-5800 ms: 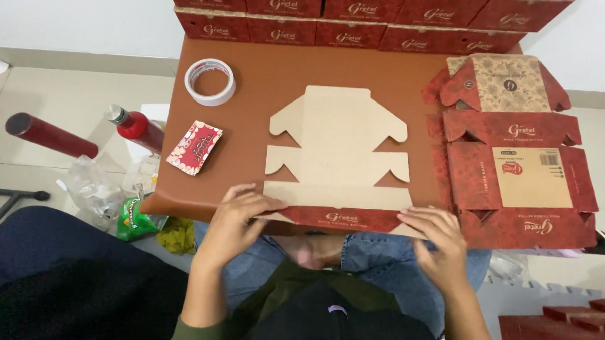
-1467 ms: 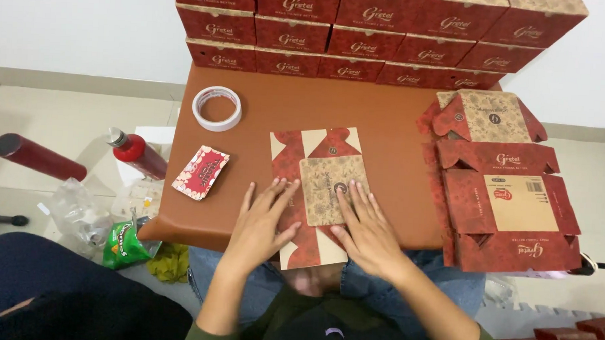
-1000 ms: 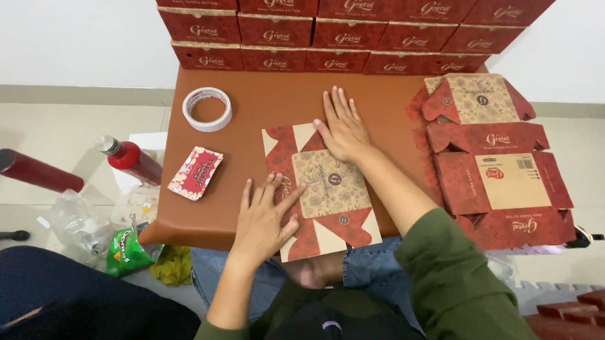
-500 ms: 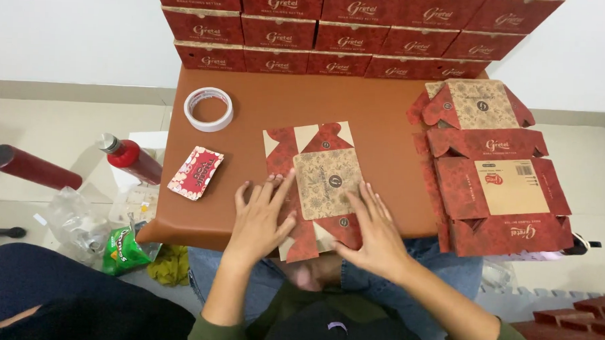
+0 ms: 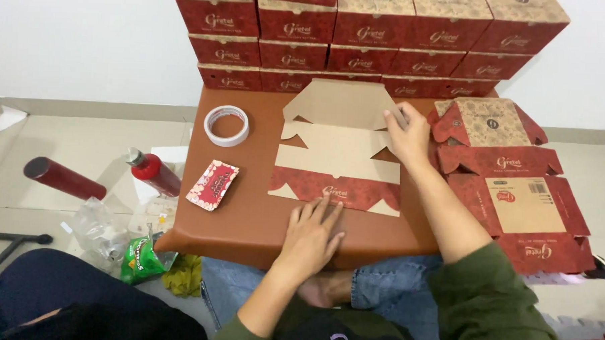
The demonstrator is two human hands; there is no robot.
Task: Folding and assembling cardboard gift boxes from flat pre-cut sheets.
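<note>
Both hands now hold the carton blank [image 5: 340, 151] unfolded, plain side up.

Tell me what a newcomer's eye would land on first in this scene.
First, the flat box blank spread brown side up in the middle of the brown table, the left hand pressing its near red edge and the right hand lifting its far right corner. Next, the wall of folded red boxes stacked along the table's far edge, and the pile of unfolded red blanks on the right.
</note>
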